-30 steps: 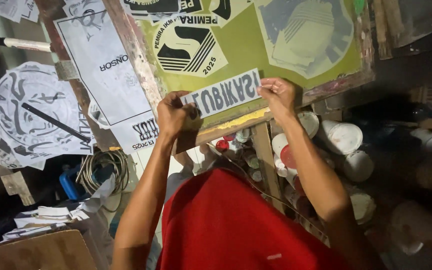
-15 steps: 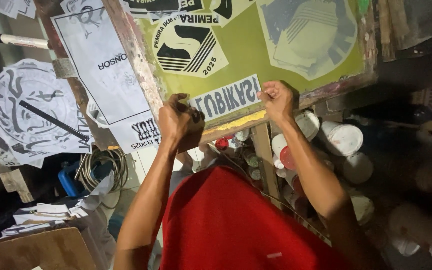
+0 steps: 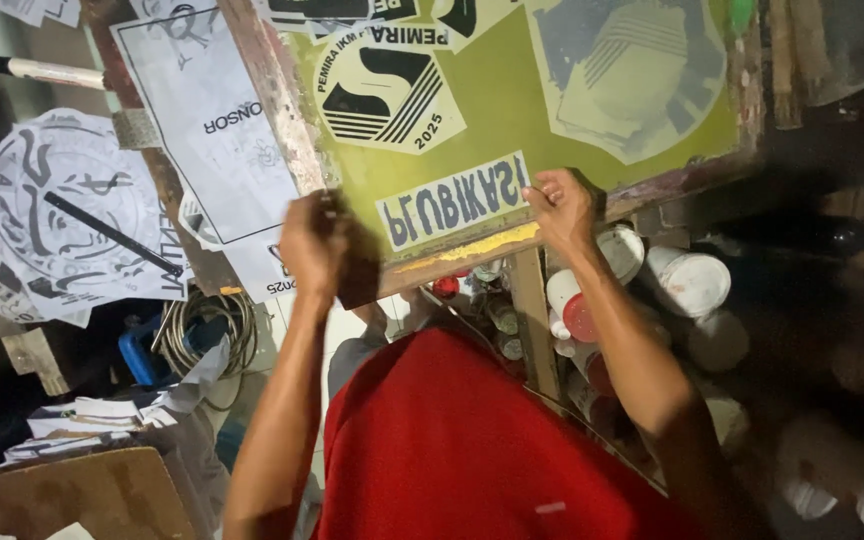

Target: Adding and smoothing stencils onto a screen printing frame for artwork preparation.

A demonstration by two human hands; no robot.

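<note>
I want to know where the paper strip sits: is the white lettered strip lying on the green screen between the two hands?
Yes, the white lettered strip lies on the green screen, with the left hand and right hand at its ends.

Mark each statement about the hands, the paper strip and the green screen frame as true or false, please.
1. Both hands press a white paper strip on the green screen. True: left hand, right hand.
2. The strip lies at the screen's upper edge. False: it lies near the lower edge.
3. The person wears a blue shirt. False: the shirt is red.
4. Paint pots stand below the frame. True.
5. A coiled cable lies at left. True.
</note>
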